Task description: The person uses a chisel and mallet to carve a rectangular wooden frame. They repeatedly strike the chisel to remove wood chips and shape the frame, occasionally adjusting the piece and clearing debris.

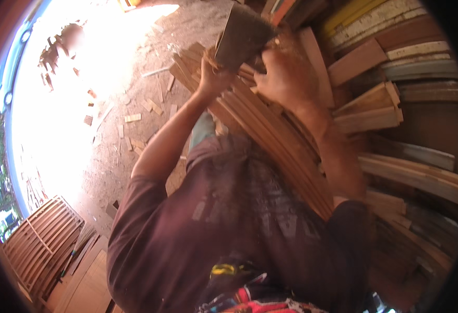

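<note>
A dark, flat-faced block or board piece (243, 40) is held up over a stack of long wooden strips (276, 138). My left hand (213, 78) is closed around its lower left side, fingers curled behind the edge. Close to the block's lower right corner is my right hand (283, 75), its fingers bent and thumb pointing left. What it grips, if anything, is hidden and slightly blurred. The brown strips run diagonally beneath both hands, from the upper middle down to my right forearm.
Stacked planks and boards (422, 57) fill the right side, some ends jutting out. Wood offcuts (132, 118) lie scattered over the dirt floor (150, 47). A slatted wooden frame (43, 240) leans at the lower left. Strong sunlight washes out the left.
</note>
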Action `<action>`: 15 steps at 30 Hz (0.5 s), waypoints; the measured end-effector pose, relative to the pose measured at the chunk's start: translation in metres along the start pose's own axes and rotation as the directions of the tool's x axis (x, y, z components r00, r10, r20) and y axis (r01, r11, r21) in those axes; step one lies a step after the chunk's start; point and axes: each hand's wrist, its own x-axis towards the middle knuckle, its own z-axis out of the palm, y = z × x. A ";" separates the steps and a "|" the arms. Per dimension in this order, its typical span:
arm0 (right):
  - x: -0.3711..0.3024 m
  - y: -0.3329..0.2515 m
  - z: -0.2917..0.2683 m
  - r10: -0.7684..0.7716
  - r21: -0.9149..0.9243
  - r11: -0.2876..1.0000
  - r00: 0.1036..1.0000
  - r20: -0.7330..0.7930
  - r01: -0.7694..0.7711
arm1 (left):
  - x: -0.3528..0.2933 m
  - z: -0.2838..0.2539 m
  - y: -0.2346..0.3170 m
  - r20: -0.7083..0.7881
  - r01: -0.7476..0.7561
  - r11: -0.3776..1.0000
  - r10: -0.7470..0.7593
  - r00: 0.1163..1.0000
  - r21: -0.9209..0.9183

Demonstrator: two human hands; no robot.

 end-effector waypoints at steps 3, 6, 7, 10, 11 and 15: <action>-0.004 -0.010 -0.031 -0.009 0.011 1.000 0.980 -0.198 0.012 | 0.011 0.007 0.001 -0.041 -0.246 0.960 0.253 0.967 0.133; 0.003 -0.027 -0.051 0.022 0.279 0.956 0.929 -0.370 0.089 | -0.001 0.006 0.007 -0.041 -0.144 0.979 0.151 0.988 0.147; 0.005 -0.031 -0.052 0.062 0.306 0.951 0.935 -0.349 0.051 | -0.002 0.007 0.014 -0.046 -0.141 0.968 0.153 0.987 0.209; -0.010 -0.011 0.024 0.012 -0.171 0.985 0.998 -0.067 -0.023 | 0.002 0.015 0.004 -0.081 -0.328 0.857 0.389 0.918 0.397; -0.012 -0.001 0.034 0.057 -0.120 0.991 0.997 -0.043 -0.062 | 0.007 0.014 -0.003 -0.084 -0.371 0.782 0.471 0.878 0.500; -0.020 0.027 0.013 0.119 0.014 0.993 0.991 0.062 -0.120 | 0.007 -0.010 0.004 0.156 -0.401 0.631 0.407 0.900 0.664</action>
